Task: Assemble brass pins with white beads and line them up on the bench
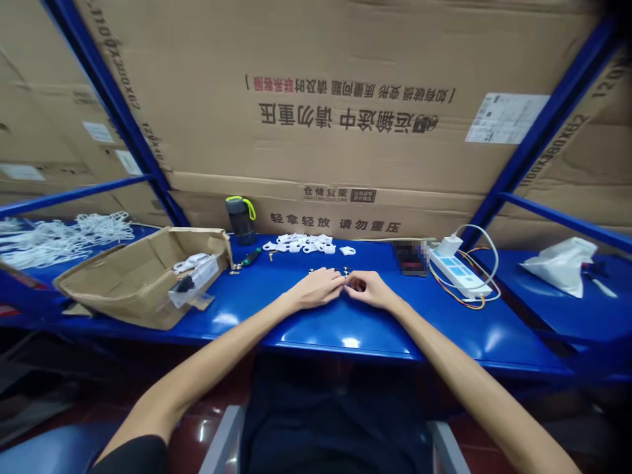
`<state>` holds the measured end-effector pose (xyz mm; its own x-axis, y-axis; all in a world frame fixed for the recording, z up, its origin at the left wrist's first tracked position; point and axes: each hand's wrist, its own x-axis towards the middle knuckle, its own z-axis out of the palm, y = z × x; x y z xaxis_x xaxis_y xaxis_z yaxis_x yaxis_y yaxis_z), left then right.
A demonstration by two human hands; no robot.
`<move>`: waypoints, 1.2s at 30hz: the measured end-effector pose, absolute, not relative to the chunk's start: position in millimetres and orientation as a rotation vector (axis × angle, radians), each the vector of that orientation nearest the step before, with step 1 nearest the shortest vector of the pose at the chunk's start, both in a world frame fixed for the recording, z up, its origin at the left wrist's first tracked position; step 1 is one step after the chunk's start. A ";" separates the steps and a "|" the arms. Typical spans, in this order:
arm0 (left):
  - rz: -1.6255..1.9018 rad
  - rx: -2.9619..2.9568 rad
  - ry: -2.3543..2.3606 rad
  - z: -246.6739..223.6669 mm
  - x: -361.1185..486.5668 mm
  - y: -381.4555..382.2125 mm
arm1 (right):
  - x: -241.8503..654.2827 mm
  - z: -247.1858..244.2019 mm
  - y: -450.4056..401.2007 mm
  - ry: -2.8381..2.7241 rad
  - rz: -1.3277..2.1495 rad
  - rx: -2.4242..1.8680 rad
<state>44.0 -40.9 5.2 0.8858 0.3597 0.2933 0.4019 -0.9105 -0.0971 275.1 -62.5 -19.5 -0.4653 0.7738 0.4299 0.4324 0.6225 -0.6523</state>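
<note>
Over the middle of the blue table [276, 322], my two hands meet at the fingertips. My left hand [316, 288] is back up, with its fingers pressed together and pointing right; the thumb side is hidden. My right hand [371, 289] curls thumb and forefinger into a pinch against the left fingertips. Whatever lies between them is too small to make out. Tiny metal-looking pieces [346, 270] rest just beyond the fingers. Farther back lies a pile of white plastic parts [306, 244], with one white part [347, 251] apart on the right.
Left stand an open cardboard box [118, 299], a dark bottle [241, 220] and a green-handled screwdriver [251, 257]. White cords [74, 237] heap at far left. Right are a dark, partly blurred object [411, 258], a power strip [461, 271] with cables, and a white bag [565, 263]. Cardboard [345, 158] backs the table.
</note>
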 end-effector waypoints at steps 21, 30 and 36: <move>-0.748 -2.758 -1.083 -10.0 -51.5 41.3 | 321.2 -28.3 -21.4 -2.145 -0.145 -1.361; -0.946 -2.716 -1.064 1.8 -24.0 34.7 | 302.8 -32.2 4.6 -2.280 0.154 -1.104; -0.989 -2.774 -1.011 6.3 24.2 35.4 | 302.7 -32.4 6.0 -2.283 0.143 -1.126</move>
<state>24.2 35.4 6.3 0.5874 0.5697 0.5748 0.5875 -0.7887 0.1813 302.7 6.0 -32.4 -0.4732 0.7548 0.4544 0.6922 0.6376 -0.3382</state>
